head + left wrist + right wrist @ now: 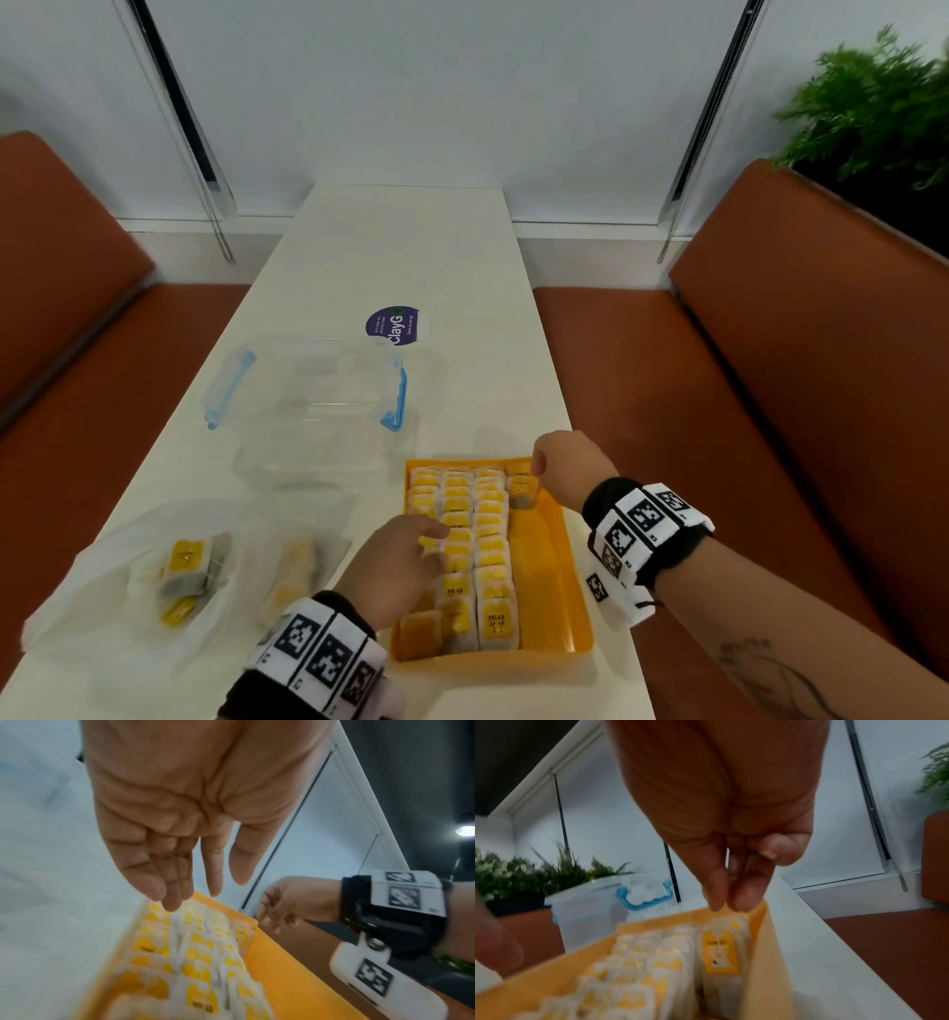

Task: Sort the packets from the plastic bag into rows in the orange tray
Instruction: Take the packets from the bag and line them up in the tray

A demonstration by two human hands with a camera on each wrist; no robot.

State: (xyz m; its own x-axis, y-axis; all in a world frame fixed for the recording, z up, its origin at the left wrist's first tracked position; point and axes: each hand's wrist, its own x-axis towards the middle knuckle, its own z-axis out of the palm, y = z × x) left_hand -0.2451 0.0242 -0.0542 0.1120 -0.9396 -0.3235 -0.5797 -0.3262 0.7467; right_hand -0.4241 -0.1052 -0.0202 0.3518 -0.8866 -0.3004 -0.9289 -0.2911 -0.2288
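Packet sorting: fourth row started in the orange tray point(552, 565).

Plastic bag point(102, 591), holding remaining packets point(186, 560), lies left on the table point(411, 246). Left hand point(395, 565), nearer to it, hovers spread over the filled rows. Right hand point(565, 462) holds its fingertips point(734, 898) together, empty, just above the far-right packet point(720, 951).

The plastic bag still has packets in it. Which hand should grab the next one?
Probably the left hand. It is open, holds nothing, and is the one nearer the plastic bag at the tray's left. The right hand is at the orange tray's far right corner, over the newest packet.
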